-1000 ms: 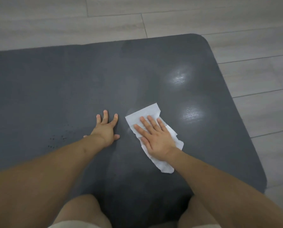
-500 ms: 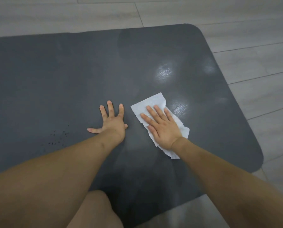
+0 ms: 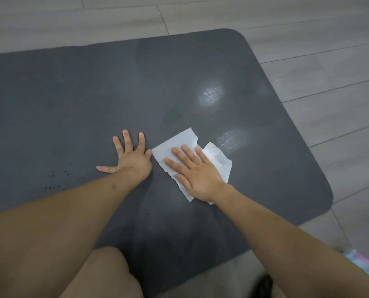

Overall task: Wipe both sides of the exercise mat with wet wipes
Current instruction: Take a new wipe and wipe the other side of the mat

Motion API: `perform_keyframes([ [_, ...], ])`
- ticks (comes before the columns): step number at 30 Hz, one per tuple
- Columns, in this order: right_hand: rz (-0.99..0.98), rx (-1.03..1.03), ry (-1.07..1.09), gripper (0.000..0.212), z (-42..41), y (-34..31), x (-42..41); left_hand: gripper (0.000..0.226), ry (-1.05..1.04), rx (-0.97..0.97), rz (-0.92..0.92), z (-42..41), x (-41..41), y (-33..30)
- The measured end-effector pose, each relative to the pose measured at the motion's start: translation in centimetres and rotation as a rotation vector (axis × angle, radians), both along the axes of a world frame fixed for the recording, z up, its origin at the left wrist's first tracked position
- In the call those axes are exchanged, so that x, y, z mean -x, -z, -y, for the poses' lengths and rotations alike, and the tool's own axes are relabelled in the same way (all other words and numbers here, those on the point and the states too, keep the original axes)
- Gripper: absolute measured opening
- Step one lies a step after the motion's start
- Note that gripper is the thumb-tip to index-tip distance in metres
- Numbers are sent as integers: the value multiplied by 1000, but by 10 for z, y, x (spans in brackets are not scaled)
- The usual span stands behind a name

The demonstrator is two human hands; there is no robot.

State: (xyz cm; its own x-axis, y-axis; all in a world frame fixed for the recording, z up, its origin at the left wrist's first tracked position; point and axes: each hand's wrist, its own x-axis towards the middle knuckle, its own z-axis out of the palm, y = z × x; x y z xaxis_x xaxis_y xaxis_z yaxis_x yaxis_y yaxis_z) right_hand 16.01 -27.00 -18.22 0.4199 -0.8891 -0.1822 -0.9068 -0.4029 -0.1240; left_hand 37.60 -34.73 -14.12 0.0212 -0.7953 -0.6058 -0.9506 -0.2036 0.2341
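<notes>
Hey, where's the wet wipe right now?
In the head view, the wet wipe lies flat on the dark mat, pressed under the right hand, just right of the left hand.

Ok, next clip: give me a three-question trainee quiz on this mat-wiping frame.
1. True or false: the right hand presses the wipe flat on the mat.
2. What does the left hand rest on? A) the wipe B) the bare mat C) the floor
3. Fill in: the shiny wet patches lie on the ___ hand's side.

Key: 1 true; 2 B; 3 right.
</notes>
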Motion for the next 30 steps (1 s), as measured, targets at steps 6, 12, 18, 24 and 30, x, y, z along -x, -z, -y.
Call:
perform_keyframes([
  [6, -8, 2, 0, 55, -1, 1, 28, 58, -31, 19, 48, 0, 4, 10],
  [12, -49, -50, 40, 58, -37, -8, 68, 58, -36, 13, 57, -3, 7, 8],
  [18, -34, -76, 31, 62, -44, -16, 74, 58, -46, 5, 44, -7, 8, 6],
  [24, -112, 3, -41, 59, -43, -19, 70, 59, -40, -34, 36, -5, 8, 4],
  [30, -90, 141, -76, 52, -35, -29, 66, 59, -36, -36, 41, -5, 7, 6],
])
